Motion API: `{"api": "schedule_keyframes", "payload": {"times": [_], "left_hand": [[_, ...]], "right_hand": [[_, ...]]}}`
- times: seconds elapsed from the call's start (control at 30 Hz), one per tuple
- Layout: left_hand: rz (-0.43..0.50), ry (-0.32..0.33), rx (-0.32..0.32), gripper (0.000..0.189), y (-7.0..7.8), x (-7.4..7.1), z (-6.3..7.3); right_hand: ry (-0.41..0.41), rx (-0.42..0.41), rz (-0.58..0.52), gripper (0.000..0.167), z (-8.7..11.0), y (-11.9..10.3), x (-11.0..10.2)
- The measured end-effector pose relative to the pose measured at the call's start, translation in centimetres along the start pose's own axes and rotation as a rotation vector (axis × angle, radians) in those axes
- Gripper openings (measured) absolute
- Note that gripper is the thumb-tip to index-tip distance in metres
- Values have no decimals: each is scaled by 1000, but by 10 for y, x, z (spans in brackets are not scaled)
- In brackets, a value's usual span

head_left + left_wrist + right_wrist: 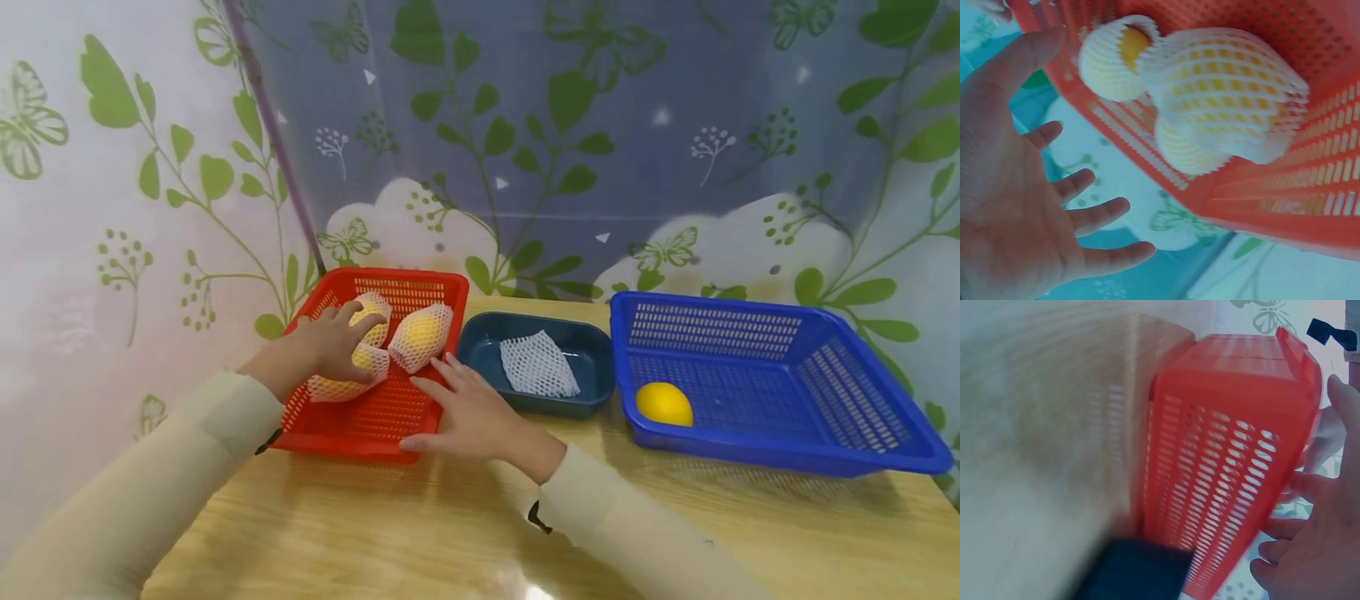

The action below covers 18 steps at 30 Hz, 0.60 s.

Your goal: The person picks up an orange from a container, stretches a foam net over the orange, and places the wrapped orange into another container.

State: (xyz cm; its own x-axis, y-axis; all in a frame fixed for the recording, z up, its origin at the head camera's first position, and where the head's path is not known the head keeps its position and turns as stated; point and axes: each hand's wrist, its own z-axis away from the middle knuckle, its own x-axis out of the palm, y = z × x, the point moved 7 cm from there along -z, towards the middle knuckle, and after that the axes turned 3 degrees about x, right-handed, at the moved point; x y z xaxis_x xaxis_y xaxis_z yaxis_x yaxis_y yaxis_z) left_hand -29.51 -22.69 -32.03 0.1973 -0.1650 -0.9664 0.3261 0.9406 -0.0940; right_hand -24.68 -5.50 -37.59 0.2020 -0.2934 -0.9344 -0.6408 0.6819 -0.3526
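Observation:
Three yellow-orange fruits in white foam nets lie in the red basket [360, 446]. One netted fruit [422, 335] rests by its right wall; another [372, 312] sits at the back and a third [330, 390] at the left. My left hand [326, 343] hovers over the left two, fingers spread; the left wrist view shows this hand [1029, 206] apart from the netted fruit [1222, 94]. At the basket's right rim is my right hand [472, 414], its fingers extended. Whether it touches the rim is unclear, also in the right wrist view, where the hand [1316, 544] is beside the basket wall.
A dark teal dish [596, 358] holding a flattened white foam net [536, 364] stands right of the red basket. Farther right is a blue basket [750, 450] with a bare yellow-orange fruit [664, 404] in its front left corner. All stand on a wooden table [360, 533] before a patterned curtain.

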Motion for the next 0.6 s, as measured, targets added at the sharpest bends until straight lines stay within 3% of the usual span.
{"api": "schedule_keyframes", "payload": {"times": [0.23,0.43,0.6], "left_hand": [[-95,80,67,84,38,-19,5],[-52,154,152,88,74,-40,16],[-23,228,251,89,115,-59,33]], "right_hand": [[35,-37,29,86,27,20,-36],[71,-27,62,82,59,43,-72],[88,18,79,76,82,65,-93]]}}
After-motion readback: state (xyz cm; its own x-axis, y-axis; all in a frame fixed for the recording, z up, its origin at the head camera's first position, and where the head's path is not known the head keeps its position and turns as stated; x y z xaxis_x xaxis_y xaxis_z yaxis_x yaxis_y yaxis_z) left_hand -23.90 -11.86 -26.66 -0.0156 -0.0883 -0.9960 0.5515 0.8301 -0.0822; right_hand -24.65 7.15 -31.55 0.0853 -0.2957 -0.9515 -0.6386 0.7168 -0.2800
